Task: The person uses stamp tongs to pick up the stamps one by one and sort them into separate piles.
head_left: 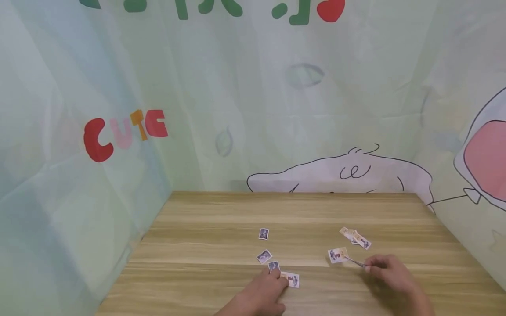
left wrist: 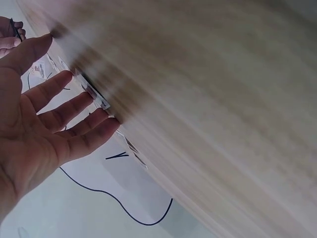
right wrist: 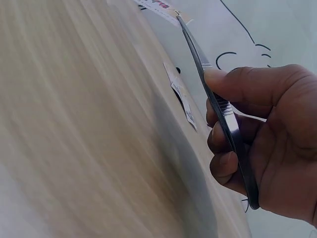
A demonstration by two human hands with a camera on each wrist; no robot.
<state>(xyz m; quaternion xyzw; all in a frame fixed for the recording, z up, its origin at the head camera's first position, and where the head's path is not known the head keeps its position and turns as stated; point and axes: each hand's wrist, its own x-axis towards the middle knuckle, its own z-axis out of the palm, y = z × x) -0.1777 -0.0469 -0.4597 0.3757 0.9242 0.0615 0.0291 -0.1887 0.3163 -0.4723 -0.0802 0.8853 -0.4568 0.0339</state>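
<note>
My right hand (head_left: 392, 273) pinches metal tweezers (right wrist: 218, 101) between thumb and fingers. At their tips is the corner of a stamp (head_left: 336, 255) with an orange and purple print, held above the table in the right wrist view. My left hand (head_left: 262, 294) lies low over the table, fingers loosely extended. Its fingertips are at a similar orange and purple stamp (head_left: 293, 280) and at the lower edge of a small dark stamp (head_left: 273, 265). The fingers partly cover both.
Two more dark stamps (head_left: 264, 256) lie beyond the left hand on the wooden table (head_left: 205, 237). Several overlapping stamps (head_left: 361, 240) form a small pile beyond the right hand. A printed cloth (head_left: 253, 109) hangs behind and beside the table.
</note>
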